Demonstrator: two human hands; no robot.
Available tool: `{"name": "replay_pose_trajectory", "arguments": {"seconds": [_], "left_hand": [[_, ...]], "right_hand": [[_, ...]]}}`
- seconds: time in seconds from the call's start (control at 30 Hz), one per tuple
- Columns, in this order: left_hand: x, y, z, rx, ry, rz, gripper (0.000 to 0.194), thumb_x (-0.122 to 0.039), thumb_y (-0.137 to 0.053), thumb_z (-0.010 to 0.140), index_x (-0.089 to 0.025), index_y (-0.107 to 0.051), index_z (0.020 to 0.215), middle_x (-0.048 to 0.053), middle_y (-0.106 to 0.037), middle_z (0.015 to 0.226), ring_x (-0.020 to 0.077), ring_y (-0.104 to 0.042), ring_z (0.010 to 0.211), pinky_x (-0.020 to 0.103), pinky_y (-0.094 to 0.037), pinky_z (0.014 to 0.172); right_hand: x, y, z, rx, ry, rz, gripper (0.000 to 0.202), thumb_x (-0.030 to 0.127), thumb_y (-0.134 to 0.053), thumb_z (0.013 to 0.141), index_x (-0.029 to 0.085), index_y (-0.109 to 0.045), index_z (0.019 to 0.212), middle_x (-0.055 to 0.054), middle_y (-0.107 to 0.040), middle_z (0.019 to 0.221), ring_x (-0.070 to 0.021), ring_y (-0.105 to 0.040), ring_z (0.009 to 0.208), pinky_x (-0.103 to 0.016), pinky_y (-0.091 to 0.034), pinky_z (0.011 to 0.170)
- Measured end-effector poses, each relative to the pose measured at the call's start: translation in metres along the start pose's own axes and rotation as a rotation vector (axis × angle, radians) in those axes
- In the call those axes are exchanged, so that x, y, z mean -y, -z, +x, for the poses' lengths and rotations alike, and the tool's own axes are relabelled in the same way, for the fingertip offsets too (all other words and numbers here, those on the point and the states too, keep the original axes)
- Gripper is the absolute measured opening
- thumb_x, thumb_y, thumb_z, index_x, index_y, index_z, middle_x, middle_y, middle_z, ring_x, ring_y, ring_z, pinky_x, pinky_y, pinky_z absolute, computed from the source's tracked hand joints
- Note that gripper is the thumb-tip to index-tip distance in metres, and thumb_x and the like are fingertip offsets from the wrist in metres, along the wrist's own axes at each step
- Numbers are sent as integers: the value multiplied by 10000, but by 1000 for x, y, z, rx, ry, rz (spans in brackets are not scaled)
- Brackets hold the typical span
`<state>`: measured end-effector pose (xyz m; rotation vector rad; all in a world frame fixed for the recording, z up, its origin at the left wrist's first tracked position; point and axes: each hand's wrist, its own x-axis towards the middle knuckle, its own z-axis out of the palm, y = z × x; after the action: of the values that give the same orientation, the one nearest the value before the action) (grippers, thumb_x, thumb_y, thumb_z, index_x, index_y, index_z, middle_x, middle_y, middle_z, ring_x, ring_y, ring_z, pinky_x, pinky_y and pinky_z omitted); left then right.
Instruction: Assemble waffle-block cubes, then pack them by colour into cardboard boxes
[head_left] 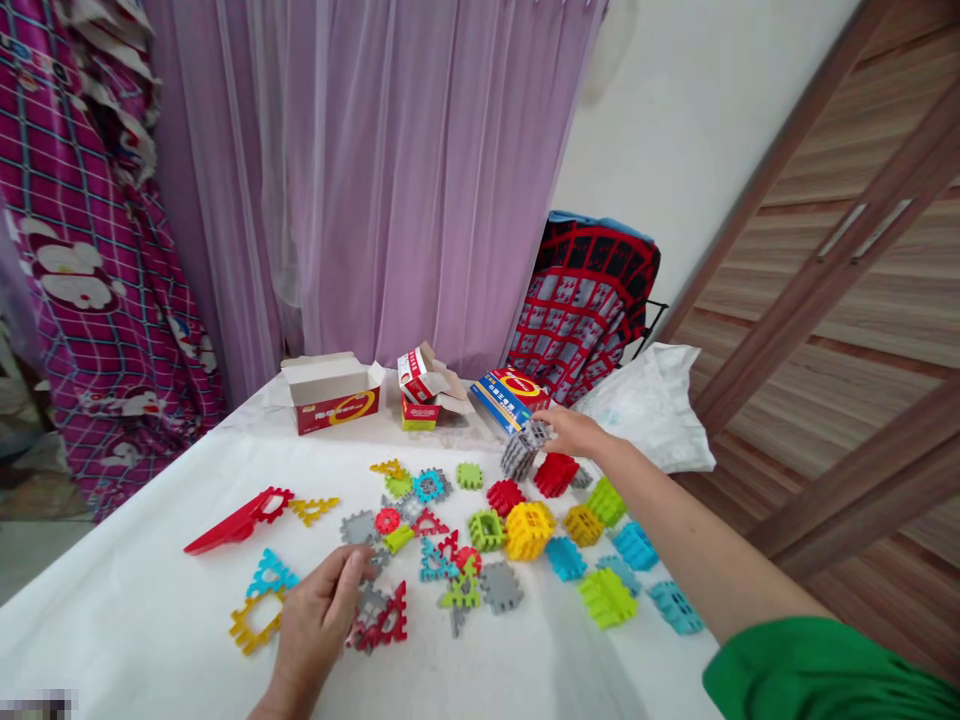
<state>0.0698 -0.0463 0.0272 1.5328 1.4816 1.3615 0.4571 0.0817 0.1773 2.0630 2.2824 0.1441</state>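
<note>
My right hand [576, 433] reaches to the back of the table, its fingers closed on a stack of grey interlocking tiles [519, 452] by the blue-and-red box. My left hand [321, 612] is at the front left, thumb and fingers pinched at a grey interlocking piece [379, 556], which they partly cover. Just right of that hand lie red triangle pieces [391, 618]. A yellow square frame [255, 622] and a blue triangle [271, 574] are on its left. Mixed gears, triangles and tiles are scattered between the hands, including a blue gear [429, 485].
Stacks sorted by colour, such as yellow [529, 531], red [556, 475] and lime [607, 598], sit at right. Along the back stand an open red-and-white box [337, 412], small cartons [420, 412] and a blue-and-red box [504, 400]. A white bag [649, 410] lies back right.
</note>
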Motion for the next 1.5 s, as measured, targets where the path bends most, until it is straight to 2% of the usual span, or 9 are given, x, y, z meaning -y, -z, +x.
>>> {"name": "replay_pose_trajectory", "arguments": {"seconds": [0.13,0.33,0.5,0.87,1.03,1.2,1.3,1.4,1.5], "left_hand": [[0,1,0,-70,6,7,426,-606,-476,844,-241,-695,812,-18,-697,658,135,-572,503,232,-481,531],[3,0,-1,-56,5,22,439,-623,-488,836,-241,-703,818,-11,-679,646,142,-570,524,229,-491,539],[8,3,2,3,-5,52,454,-638,-498,818,-235,-708,817,-3,-684,648,150,-583,520,229,-500,520],[5,3,1,-42,8,73,472,-651,-479,828,-235,-703,816,-6,-681,655,148,-573,544,230,-510,574],[6,3,1,-38,8,65,465,-641,-494,818,-231,-712,824,-8,-675,637,145,-562,517,227,-513,555],[6,3,1,-81,4,55,452,-642,-486,827,-241,-695,819,-20,-670,633,139,-575,505,233,-503,531],[8,3,2,-111,-7,53,436,-632,-489,826,-245,-689,810,-22,-678,648,143,-591,518,242,-505,539],[11,1,3,-134,-4,64,434,-613,-470,841,-241,-688,800,-19,-682,639,149,-605,529,248,-506,547],[12,1,1,-161,-18,129,415,-578,-457,863,-238,-689,810,-17,-698,639,151,-625,547,248,-492,555]], "right_hand": [[-5,-6,22,79,22,-55,613,258,-766,674,277,-628,1271,-72,-658,1167,-247,-634,1046,-293,-474,849],[-8,-17,36,138,60,-54,636,239,-789,620,314,-646,1236,-44,-685,1117,-233,-652,1012,-271,-479,817],[-10,-21,40,145,72,-45,623,243,-795,608,330,-656,1209,-34,-699,1106,-244,-655,1012,-282,-482,810],[-10,-26,41,182,54,-23,729,218,-792,609,279,-602,1309,-76,-695,1143,-262,-662,1017,-298,-493,820],[-16,-23,35,171,38,17,760,154,-757,597,296,-585,1324,-50,-702,1129,-249,-660,1020,-277,-489,813],[-19,-12,11,118,-10,26,633,119,-660,702,267,-594,1314,-67,-700,1139,-254,-654,1029,-300,-483,824],[-9,-11,-18,-8,-39,86,517,135,-580,794,234,-602,1301,-74,-693,1152,-234,-650,1028,-308,-476,856],[19,-25,-58,-215,-55,275,357,191,-531,857,235,-671,1183,-60,-720,1077,-210,-673,937,-307,-490,842],[65,-57,-103,-389,8,516,241,249,-504,890,242,-722,993,-58,-740,1013,-212,-682,928,-317,-504,846]]}}
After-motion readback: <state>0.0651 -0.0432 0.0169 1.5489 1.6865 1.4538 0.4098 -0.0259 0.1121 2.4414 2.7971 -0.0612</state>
